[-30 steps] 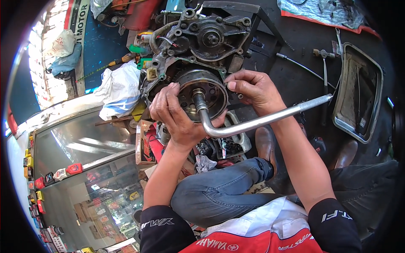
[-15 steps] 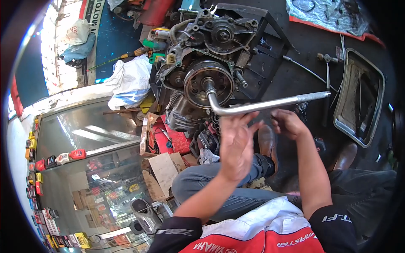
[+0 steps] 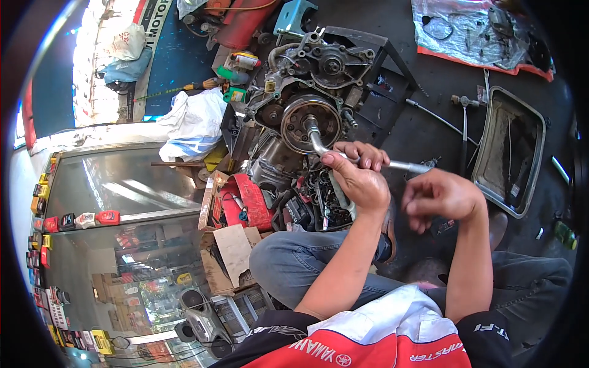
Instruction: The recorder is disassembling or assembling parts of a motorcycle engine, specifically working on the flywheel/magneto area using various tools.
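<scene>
A motorcycle engine (image 3: 263,161) with its side uncovered stands in front of me. On its round rotor (image 3: 291,130), a bent L-shaped socket wrench (image 3: 405,166) sits with its socket end at the centre. My left hand (image 3: 363,181) is wrapped around the wrench handle just past the bend, thumb along the top. Close to the handle's outer end hovers my right hand (image 3: 446,197), its fingers loosely curled and somewhat apart, with nothing seen in them. The back of that hand partly covers the end of the handle.
A dark metal stand (image 3: 392,58) supports the engine. Right of it lie a hammer (image 3: 464,116), a thin rod (image 3: 438,119) and a metal tray (image 3: 531,172). A glass display case (image 3: 132,178) fills the left. Cardboard (image 3: 233,251) and a red container (image 3: 250,202) are near my knee.
My left hand has gone from flat beside the handle to gripping it. The wrench handle has swung toward me, its outer end lower. My right hand has shifted slightly right. The view has shifted too.
</scene>
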The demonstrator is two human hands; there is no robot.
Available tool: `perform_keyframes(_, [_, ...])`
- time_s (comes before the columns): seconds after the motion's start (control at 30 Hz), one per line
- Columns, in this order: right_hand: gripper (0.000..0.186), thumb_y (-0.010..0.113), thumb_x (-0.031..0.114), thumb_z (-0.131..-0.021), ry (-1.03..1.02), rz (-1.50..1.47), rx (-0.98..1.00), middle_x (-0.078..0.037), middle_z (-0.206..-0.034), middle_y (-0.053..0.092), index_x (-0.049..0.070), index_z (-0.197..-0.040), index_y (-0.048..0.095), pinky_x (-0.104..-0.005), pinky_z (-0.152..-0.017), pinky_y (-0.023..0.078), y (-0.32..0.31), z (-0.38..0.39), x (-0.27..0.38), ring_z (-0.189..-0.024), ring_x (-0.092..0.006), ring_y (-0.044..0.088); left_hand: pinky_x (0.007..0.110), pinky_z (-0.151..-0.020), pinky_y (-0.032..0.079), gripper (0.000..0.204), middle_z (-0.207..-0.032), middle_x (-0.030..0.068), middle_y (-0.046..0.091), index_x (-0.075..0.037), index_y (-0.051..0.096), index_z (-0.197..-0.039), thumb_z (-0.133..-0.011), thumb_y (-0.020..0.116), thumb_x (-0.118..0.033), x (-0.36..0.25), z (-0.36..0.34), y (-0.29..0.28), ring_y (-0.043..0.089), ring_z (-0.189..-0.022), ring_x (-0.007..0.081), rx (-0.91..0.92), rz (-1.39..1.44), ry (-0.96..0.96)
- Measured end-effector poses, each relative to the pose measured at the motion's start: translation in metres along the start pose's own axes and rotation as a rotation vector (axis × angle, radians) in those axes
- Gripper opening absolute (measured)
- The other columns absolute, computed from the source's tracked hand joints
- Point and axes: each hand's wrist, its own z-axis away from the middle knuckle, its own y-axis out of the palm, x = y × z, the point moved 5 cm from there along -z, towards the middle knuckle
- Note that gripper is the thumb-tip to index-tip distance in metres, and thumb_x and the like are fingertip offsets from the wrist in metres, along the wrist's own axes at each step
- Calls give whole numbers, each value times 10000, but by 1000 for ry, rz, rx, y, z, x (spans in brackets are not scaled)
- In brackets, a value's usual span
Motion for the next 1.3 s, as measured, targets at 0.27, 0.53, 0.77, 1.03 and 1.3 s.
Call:
perform_keyframes(0.27, [327, 708, 273, -1068, -578, -67, -537, -51, -972, 751, -1, -1247, 703, -303, -753, 557, -30, -67, 89, -862, -146, 708, 340, -542, 388, 667, -656, -9, 348, -144, 385, -898, -1057, 342, -791, -9, 6, -16, 347, -541, 134, 11, -200, -68])
perform_keyframes(0.53, [334, 850, 274, -939, -373, 137, -566, -49, -959, 776, 28, -1164, 822, -302, -757, 512, -56, -131, 74, -826, -113, 635, 334, -516, 393, 684, -637, -12, 334, -140, 372, -894, -1052, 337, -804, -17, 5, -22, 334, -507, 129, 46, -331, -105])
perform_keyframes(0.77, [306, 857, 263, -946, -367, 40, -541, 50, -750, 620, 34, -1145, 820, -257, -583, 356, -51, -146, 65, -635, -53, 446, 294, -514, 385, 611, -668, -16, 351, -127, 367, -874, -1121, 357, -686, -29, 6, -28, 357, -532, 105, 105, -395, -138])
perform_keyframes(1.03, [292, 859, 254, -941, -358, -28, -486, 55, -670, 566, 35, -1132, 829, -264, -535, 312, -52, -151, 61, -585, -51, 416, 280, -493, 377, 600, -656, -20, 360, -129, 366, -860, -1134, 345, -662, -40, 5, -34, 362, -523, 94, 154, -516, -183])
perform_keyframes(1.3, [263, 852, 243, -933, -359, 26, -489, -3, -788, 714, 43, -1105, 849, -294, -580, 387, -53, -146, 65, -637, -79, 484, 263, -491, 369, 570, -657, -23, 374, -109, 402, -863, -1162, 360, -592, -60, -1, -47, 385, -543, 76, 233, -732, -258])
